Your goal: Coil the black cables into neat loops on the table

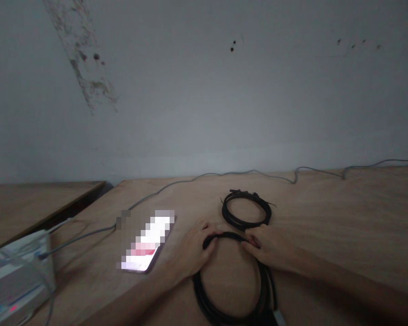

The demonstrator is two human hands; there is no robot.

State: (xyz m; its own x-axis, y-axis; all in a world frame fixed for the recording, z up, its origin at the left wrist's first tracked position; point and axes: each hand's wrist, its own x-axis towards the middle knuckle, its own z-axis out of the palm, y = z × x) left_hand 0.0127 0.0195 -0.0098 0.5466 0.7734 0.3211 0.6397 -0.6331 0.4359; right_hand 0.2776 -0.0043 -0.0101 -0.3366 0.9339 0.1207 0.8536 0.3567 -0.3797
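A coiled black cable [201, 296] lies on the wooden table near me, its loop looking roughly round. My left hand [199, 244] grips the coil at its far left, fingers wrapped over the strands. On the far right of the same loop, my right hand [267, 244] pinches the strands between thumb and fingers. A light-coloured end piece [279, 317] of the cable shows at the bottom edge of the view. Just beyond my hands rests a second black cable coil [226, 213], tied, with thin tie ends sticking out.
A phone [149, 253] with a lit, pixelated screen lies left of my hands. At the far left stands a white box-like device [23, 290] with cords and a red light. A grey cord [170, 184] runs along the table [343, 217] by the wall [204, 99].
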